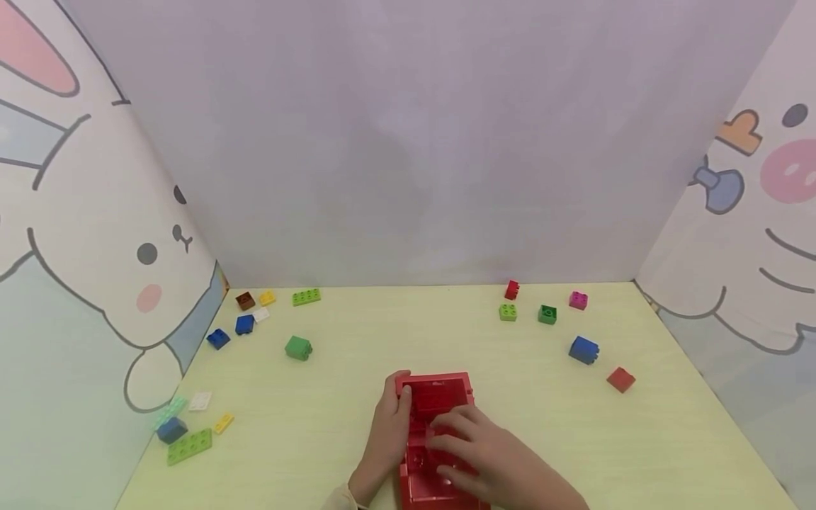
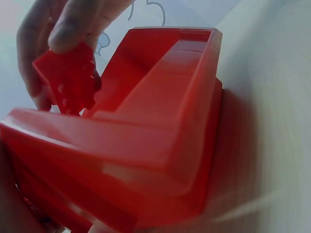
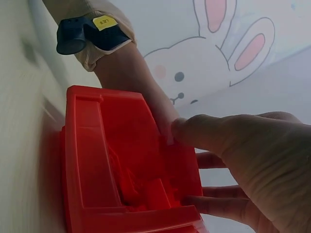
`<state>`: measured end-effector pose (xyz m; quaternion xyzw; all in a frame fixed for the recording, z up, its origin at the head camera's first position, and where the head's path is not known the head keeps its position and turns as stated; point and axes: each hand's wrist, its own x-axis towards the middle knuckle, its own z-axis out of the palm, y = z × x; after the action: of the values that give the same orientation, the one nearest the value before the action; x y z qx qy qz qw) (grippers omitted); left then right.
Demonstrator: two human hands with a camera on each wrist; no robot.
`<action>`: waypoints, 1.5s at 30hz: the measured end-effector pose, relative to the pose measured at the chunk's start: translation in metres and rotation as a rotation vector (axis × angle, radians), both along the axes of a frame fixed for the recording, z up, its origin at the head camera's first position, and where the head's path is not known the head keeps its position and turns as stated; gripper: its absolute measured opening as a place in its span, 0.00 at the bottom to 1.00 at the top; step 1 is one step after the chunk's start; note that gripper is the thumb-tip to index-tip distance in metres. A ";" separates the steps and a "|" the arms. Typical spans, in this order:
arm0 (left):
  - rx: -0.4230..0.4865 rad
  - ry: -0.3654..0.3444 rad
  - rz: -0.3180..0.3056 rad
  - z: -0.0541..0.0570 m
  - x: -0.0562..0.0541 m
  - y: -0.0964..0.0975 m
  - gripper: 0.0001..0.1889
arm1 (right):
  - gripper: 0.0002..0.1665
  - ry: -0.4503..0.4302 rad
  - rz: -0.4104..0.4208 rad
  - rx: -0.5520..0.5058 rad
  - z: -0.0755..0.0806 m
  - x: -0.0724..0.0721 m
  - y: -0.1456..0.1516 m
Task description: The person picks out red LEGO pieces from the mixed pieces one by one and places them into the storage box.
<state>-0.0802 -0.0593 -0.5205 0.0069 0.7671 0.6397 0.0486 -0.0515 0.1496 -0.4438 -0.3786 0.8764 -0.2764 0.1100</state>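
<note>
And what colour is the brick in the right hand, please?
The brick is red, clearest in the left wrist view.

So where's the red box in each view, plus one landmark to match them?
Head: red box at the bottom edge, just right of centre.
Left wrist: large, centre to lower left.
Right wrist: lower part, left of centre.
Shared landmark: right hand, over the box in head, upper left in left wrist, right side in right wrist.

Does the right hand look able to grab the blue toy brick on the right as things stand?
Probably yes: no other brick lies between the right hand and the blue toy brick, though it would likely first have to release the red toy brick it grips.
</note>
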 end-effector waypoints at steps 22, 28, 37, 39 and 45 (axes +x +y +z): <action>-0.005 -0.012 0.016 0.002 0.002 0.000 0.27 | 0.39 0.228 0.089 0.216 -0.023 0.001 -0.018; 0.002 -0.021 0.021 -0.002 0.006 0.000 0.27 | 0.37 0.282 0.098 0.264 -0.027 0.005 -0.023; -0.010 -0.001 0.022 -0.002 0.003 0.000 0.27 | 0.39 0.294 0.092 0.273 -0.026 0.003 -0.026; -0.011 0.007 0.020 -0.002 0.002 0.000 0.27 | 0.39 0.301 0.095 0.274 -0.026 0.002 -0.026; 0.001 0.009 0.022 -0.003 0.001 0.000 0.26 | 0.38 0.292 0.096 0.299 -0.025 0.001 -0.026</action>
<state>-0.0792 -0.0594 -0.5233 0.0016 0.7669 0.6407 0.0381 -0.0509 0.1236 -0.4690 -0.4352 0.8954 -0.0798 0.0498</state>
